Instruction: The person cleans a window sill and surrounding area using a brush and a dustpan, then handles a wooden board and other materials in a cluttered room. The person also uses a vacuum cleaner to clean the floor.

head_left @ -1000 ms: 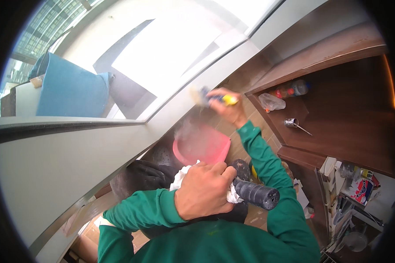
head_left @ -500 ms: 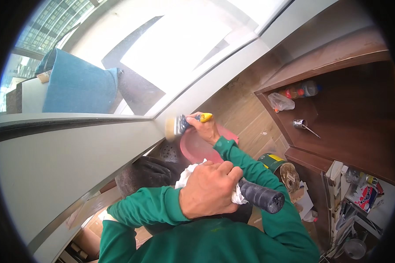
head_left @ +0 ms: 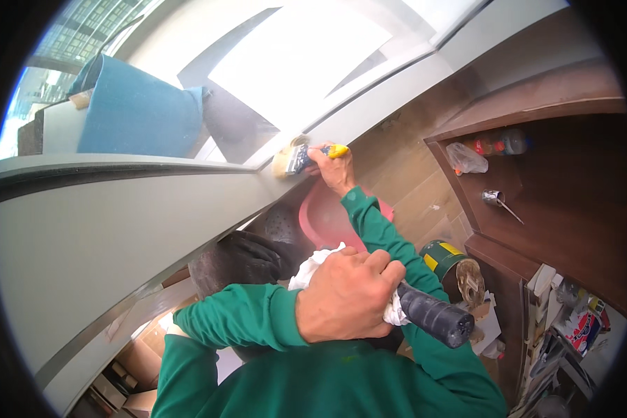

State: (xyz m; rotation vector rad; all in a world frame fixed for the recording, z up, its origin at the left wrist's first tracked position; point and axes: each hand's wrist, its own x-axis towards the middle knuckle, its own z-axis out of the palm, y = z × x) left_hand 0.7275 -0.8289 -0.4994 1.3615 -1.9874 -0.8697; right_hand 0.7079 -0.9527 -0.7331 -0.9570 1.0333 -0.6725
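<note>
My right hand (head_left: 332, 167) is closed around a wide paintbrush (head_left: 300, 159) with a yellow-ended handle. Its pale bristles lie against the white window frame (head_left: 219, 191) near the corner where two frame members meet. Below that hand is a pink basin (head_left: 320, 219), partly covered by my right forearm. Close to my chest, my left hand (head_left: 352, 296) grips a crumpled white cloth (head_left: 317, 267) together with a black cylindrical handle (head_left: 435, 315), whose blunt end sticks out to the right. The other end of that handle is hidden by the hand and cloth.
Behind the glass stands a blue sheet-like object (head_left: 143, 115). To the right, a brown wooden shelf unit (head_left: 571, 181) holds bottles, a plastic bag and a small can (head_left: 493, 198) with a stick. A green tin (head_left: 439, 258) stands by my right arm. Dark cloth (head_left: 240, 261) lies beneath the frame.
The paintbrush in my right hand has moved up from the frame's lower edge onto its corner. The whole view has shifted slightly. My left hand keeps its hold on the cloth and handle.
</note>
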